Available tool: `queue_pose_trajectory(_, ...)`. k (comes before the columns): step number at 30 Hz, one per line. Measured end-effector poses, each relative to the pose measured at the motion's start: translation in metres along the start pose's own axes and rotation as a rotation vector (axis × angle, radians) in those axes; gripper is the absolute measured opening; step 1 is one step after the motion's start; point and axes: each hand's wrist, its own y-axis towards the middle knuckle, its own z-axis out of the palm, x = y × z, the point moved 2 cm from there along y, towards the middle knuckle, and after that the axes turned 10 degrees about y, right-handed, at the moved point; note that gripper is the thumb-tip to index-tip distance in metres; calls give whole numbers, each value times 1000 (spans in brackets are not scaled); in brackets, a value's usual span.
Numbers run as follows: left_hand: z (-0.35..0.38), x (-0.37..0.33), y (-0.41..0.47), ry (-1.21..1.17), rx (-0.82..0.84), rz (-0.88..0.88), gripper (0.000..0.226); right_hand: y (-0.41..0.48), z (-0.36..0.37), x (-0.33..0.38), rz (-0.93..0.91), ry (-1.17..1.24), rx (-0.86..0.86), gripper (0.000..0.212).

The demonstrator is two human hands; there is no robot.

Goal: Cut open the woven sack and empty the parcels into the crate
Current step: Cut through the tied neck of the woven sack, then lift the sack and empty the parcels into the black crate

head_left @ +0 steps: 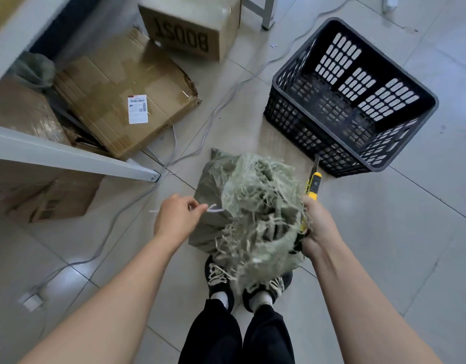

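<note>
A grey-green woven sack stands on the floor in front of my feet, its frayed top bunched up. My left hand pinches a thin white string that runs to the sack's mouth. My right hand grips the right side of the frayed top together with a yellow utility knife, blade pointing away from me. A black perforated plastic crate sits on the floor just beyond the sack to the right, with nothing visible inside. No parcels are visible.
Cardboard boxes lie at the left: a flat one with a white label and one printed BOOST. A grey table frame crosses the left side. Grey cables trail over the tiled floor. A white plug block lies lower left.
</note>
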Motion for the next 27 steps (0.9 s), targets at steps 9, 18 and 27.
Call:
queue_pose_trajectory(9,6,-52,-47,-138,517,219,50,-20,13,-5,59,-6,55,18)
queue_pose_trajectory(18,-31,-81,-31,-904,137,56,24,-26,15,-9,-279,-339,18,13)
queue_pose_trajectory(27,-48,-95,-18,-1289,113,89,34,-38,17,-29,-149,-226,175,37)
